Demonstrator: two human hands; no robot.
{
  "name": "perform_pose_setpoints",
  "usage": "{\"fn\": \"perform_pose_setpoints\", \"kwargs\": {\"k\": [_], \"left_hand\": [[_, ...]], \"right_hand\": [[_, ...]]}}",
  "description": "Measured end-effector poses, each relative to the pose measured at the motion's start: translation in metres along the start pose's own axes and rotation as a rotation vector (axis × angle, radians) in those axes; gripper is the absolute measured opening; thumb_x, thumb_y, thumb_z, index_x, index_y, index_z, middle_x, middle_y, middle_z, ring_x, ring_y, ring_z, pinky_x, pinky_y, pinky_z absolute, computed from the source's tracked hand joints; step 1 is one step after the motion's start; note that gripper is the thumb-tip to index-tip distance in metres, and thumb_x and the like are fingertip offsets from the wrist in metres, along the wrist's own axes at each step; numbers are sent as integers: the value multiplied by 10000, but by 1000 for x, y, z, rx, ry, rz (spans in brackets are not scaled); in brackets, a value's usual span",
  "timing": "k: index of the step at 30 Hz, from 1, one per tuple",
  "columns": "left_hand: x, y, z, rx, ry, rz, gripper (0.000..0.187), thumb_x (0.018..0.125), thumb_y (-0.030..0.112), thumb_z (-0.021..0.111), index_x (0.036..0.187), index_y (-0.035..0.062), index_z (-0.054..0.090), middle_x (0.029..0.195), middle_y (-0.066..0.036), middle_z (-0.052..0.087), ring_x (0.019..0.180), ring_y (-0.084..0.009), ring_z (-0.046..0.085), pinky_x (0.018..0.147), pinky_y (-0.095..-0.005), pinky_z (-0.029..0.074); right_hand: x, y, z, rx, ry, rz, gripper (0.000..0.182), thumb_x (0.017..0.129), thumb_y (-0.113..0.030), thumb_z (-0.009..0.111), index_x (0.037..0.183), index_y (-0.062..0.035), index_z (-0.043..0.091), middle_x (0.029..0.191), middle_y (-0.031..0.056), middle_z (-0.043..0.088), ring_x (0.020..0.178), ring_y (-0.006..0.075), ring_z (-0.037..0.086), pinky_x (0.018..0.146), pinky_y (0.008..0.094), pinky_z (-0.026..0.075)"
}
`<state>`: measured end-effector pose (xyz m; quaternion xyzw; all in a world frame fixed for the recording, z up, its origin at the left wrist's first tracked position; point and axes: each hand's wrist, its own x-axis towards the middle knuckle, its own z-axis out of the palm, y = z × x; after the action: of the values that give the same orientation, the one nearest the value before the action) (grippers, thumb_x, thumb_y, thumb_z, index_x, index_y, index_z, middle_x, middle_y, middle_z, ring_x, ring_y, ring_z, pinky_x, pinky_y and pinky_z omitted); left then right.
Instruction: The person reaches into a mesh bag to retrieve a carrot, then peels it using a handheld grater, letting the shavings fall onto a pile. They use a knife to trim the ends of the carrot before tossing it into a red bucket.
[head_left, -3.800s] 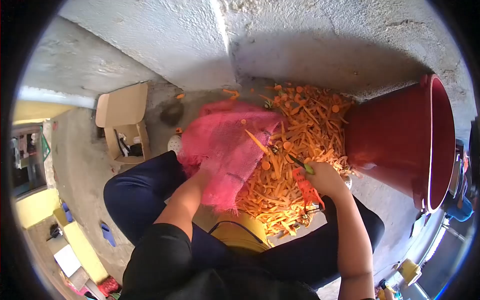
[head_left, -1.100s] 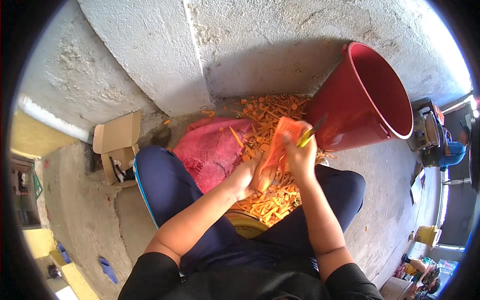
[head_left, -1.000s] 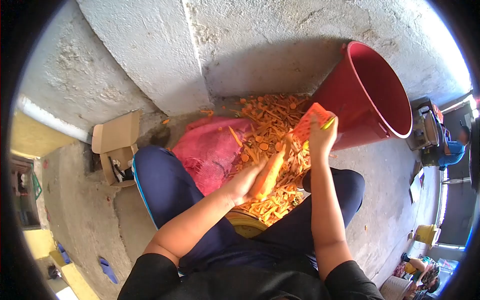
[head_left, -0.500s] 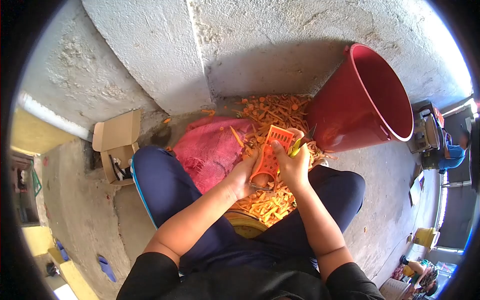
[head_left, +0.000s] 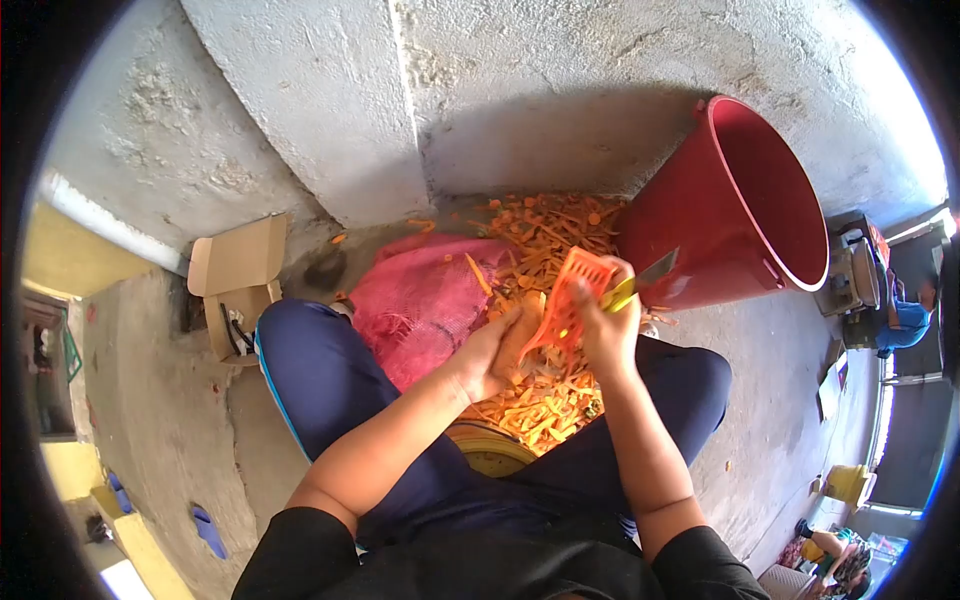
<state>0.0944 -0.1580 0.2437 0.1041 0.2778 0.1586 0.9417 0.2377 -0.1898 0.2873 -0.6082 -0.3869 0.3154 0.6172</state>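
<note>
My left hand (head_left: 488,352) grips a carrot (head_left: 515,340) over a heap of carrot peelings (head_left: 540,395) on the floor between my legs. In my right hand (head_left: 607,325) I hold an orange slotted peeler (head_left: 566,300) pressed against the carrot, together with a knife (head_left: 640,284) that has a yellow-green handle and a blade pointing right. A pink mesh sack (head_left: 418,305) lies just left of my hands, partly over my left thigh.
A big red bucket (head_left: 735,215) leans against the concrete wall at the right. An open cardboard box (head_left: 238,282) sits on the floor at the left. A yellow container rim (head_left: 490,455) shows under the peelings. Blue sandals (head_left: 208,528) lie at lower left.
The right hand swung the peeler up toward the bucket, brought it back down onto the carrot, and now slides it along the carrot again. The left hand keeps holding the carrot.
</note>
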Motion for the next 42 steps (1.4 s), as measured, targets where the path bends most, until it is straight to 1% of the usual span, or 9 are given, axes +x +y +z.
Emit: {"fn": "perform_pose_setpoints", "kwargs": {"k": [8, 11, 13, 16, 19, 27, 39, 41, 42], "left_hand": [[-4, -5, 10, 5, 91, 33, 391, 901, 385, 300, 1091, 79, 452, 920, -77, 572, 767, -167, 583, 566, -346, 515], [-11, -4, 0, 217, -66, -11, 413, 895, 411, 300, 1074, 70, 450, 889, -68, 561, 755, -161, 573, 551, -330, 509], [-18, -6, -1, 174, -167, -66, 417, 882, 424, 333, 1062, 66, 449, 848, -55, 554, 743, -169, 563, 542, -320, 505], [-14, -6, -8, 132, -87, -43, 386, 868, 418, 379, 1051, 87, 461, 836, -47, 555, 716, -171, 559, 535, -316, 494], [-11, 0, -7, 125, 40, -37, 370, 868, 406, 389, 1061, 98, 462, 862, -43, 554, 730, -169, 560, 554, -324, 495], [-3, -2, 2, -13, 73, -15, 368, 907, 373, 273, 1069, 101, 459, 908, -57, 563, 767, -183, 575, 616, -370, 503], [4, -8, -3, 9, 111, 10, 339, 898, 332, 318, 1050, 66, 464, 894, -74, 566, 766, -175, 569, 602, -349, 490], [2, -6, -9, 7, -78, -2, 354, 896, 350, 323, 1068, 73, 460, 901, -75, 565, 768, -177, 569, 603, -332, 485], [1, -5, -10, 5, -173, -9, 362, 896, 359, 325, 1078, 76, 458, 905, -76, 565, 770, -177, 569, 603, -324, 483]], "right_hand": [[-10, 4, 13, -211, -20, -19, 292, 762, -122, 617, 979, -12, 456, 811, 96, 567, 715, 149, 536, 659, 282, 444], [17, 19, -9, -242, 146, -79, 234, 790, -91, 585, 963, -11, 449, 801, 42, 549, 673, 94, 521, 620, 237, 448], [44, 21, -27, -519, 438, -128, 254, 773, -135, 609, 950, -24, 465, 789, 77, 549, 668, 143, 520, 608, 270, 438], [49, 19, -37, -255, 368, -97, 220, 796, -119, 580, 956, -29, 461, 805, 61, 542, 640, 117, 517, 574, 244, 440], [18, 8, -12, 13, 124, -7, 269, 787, -117, 599, 982, -27, 438, 802, 58, 540, 658, 102, 523, 587, 240, 452], [-10, 6, 18, -181, -44, -5, 314, 757, -136, 626, 983, -8, 450, 788, 98, 563, 711, 153, 555, 654, 274, 450], [-9, 8, 15, -244, -28, -33, 309, 745, -124, 636, 974, -13, 460, 790, 101, 568, 710, 170, 559, 663, 272, 446], [-4, 2, 11, -289, 21, -64, 310, 743, -124, 638, 975, -18, 461, 801, 106, 569, 729, 179, 554, 685, 279, 441], [9, 22, 2, -422, 104, -206, 297, 748, -127, 633, 969, -25, 463, 826, 110, 569, 766, 189, 543, 718, 295, 428]]}}
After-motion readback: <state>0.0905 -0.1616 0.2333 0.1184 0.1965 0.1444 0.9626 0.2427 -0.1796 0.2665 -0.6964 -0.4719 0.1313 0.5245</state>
